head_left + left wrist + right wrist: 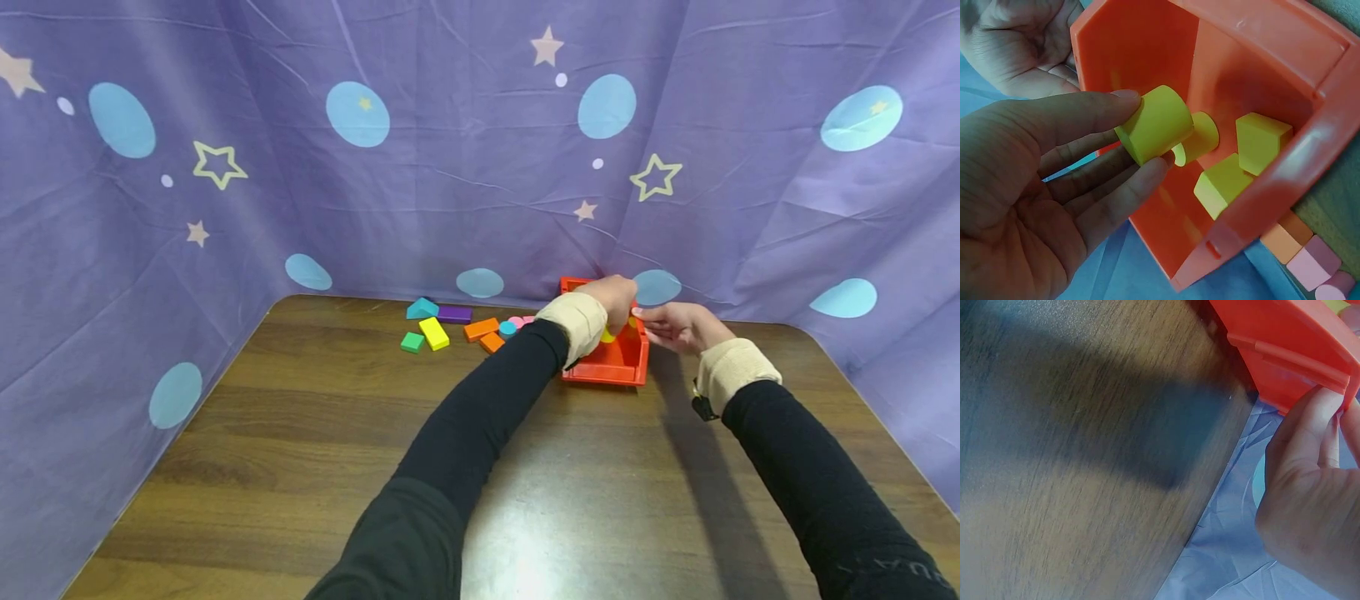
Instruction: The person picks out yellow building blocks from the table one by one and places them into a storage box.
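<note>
My left hand [611, 300] is over the red plastic bin [611, 372], pinching a yellow cylinder block [1157, 122] between thumb and fingers. Inside the bin, the left wrist view shows a second yellow cylinder [1200, 139] just behind the held one. Two yellow blocks with flat faces, one nearer the rim [1222, 184] and one beside it [1263, 144], also lie in there. At the bin's right wall, my right hand [682, 327] grips the edge with its fingertips; the right wrist view shows the fingers against the red wall [1291, 362].
Left of the bin, on the wooden table [315, 417], lie a teal triangle [422, 309], a purple block [455, 314], a yellow block [433, 333], a green block [412, 342], orange blocks [481, 330], a blue cylinder [507, 329] and pink pieces. A purple patterned cloth [450, 217] hangs behind.
</note>
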The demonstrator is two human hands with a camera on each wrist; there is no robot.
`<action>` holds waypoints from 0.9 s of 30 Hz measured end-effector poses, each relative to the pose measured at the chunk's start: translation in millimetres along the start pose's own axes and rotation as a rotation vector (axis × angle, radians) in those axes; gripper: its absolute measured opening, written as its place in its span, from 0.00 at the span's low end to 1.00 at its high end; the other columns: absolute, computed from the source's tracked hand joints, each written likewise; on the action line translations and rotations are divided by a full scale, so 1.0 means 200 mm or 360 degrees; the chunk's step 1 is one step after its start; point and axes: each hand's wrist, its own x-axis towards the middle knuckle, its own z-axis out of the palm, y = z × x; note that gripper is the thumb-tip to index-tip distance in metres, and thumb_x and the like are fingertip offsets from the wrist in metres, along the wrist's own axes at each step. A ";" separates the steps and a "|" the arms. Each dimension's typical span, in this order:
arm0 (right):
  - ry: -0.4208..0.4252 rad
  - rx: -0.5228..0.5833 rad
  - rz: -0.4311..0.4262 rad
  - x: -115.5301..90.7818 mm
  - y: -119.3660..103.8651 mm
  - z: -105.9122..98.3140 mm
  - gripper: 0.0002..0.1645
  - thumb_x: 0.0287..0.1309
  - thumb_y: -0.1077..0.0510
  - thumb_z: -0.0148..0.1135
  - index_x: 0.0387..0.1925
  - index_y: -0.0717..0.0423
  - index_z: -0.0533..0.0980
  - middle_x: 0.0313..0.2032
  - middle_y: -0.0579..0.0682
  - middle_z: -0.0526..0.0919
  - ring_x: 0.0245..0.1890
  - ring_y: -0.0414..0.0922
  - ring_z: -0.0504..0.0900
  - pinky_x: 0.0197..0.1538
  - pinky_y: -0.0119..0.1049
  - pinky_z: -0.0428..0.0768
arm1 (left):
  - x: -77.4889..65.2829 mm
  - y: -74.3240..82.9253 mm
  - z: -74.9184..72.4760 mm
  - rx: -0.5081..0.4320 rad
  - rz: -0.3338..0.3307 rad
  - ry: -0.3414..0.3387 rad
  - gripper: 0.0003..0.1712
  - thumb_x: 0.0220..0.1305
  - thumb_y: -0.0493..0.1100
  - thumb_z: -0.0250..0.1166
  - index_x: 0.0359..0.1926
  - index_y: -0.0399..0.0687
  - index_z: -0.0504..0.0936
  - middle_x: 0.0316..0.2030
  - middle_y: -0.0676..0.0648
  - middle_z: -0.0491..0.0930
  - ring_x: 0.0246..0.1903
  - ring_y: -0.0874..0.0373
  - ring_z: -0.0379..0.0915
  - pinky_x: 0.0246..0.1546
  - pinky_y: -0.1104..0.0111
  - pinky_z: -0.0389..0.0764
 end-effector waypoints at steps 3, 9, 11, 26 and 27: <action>-0.0014 -0.0011 -0.0004 0.01 0.00 0.00 0.26 0.77 0.61 0.50 0.21 0.53 0.84 0.23 0.44 0.86 0.26 0.35 0.83 0.38 0.25 0.83 | -0.03 0.01 0.00 0.0000 -0.0030 0.0008 0.15 0.62 0.34 0.71 0.50 0.46 0.81 0.47 0.51 0.78 0.41 0.59 0.69 0.39 0.72 0.72; -0.0031 -0.0023 -0.0025 0.01 0.00 0.00 0.26 0.77 0.61 0.50 0.21 0.53 0.83 0.23 0.44 0.85 0.27 0.35 0.83 0.38 0.25 0.82 | -0.07 0.04 0.00 0.0005 -0.0062 0.0013 0.16 0.64 0.35 0.69 0.52 0.47 0.80 0.49 0.51 0.78 0.42 0.60 0.68 0.41 0.73 0.71; -0.0038 -0.0021 -0.0036 0.01 0.01 0.00 0.26 0.77 0.61 0.49 0.21 0.53 0.82 0.23 0.44 0.85 0.27 0.35 0.83 0.38 0.25 0.82 | -0.08 0.04 0.01 0.0007 -0.0066 0.0021 0.14 0.65 0.35 0.68 0.51 0.47 0.81 0.48 0.51 0.78 0.41 0.59 0.68 0.41 0.72 0.71; -0.0036 -0.0011 -0.0049 0.02 0.01 -0.01 0.27 0.78 0.62 0.48 0.21 0.53 0.83 0.23 0.44 0.86 0.26 0.35 0.83 0.38 0.25 0.82 | -0.10 0.06 0.02 0.0061 -0.0117 0.0001 0.11 0.66 0.36 0.67 0.49 0.46 0.84 0.47 0.52 0.81 0.40 0.59 0.70 0.42 0.73 0.76; -0.0037 -0.0011 -0.0050 0.02 0.01 -0.01 0.27 0.78 0.62 0.49 0.21 0.53 0.83 0.23 0.44 0.86 0.26 0.35 0.83 0.38 0.25 0.82 | -0.10 0.06 0.02 0.0067 -0.0115 0.0008 0.11 0.66 0.36 0.68 0.49 0.46 0.84 0.47 0.52 0.81 0.40 0.59 0.70 0.42 0.73 0.76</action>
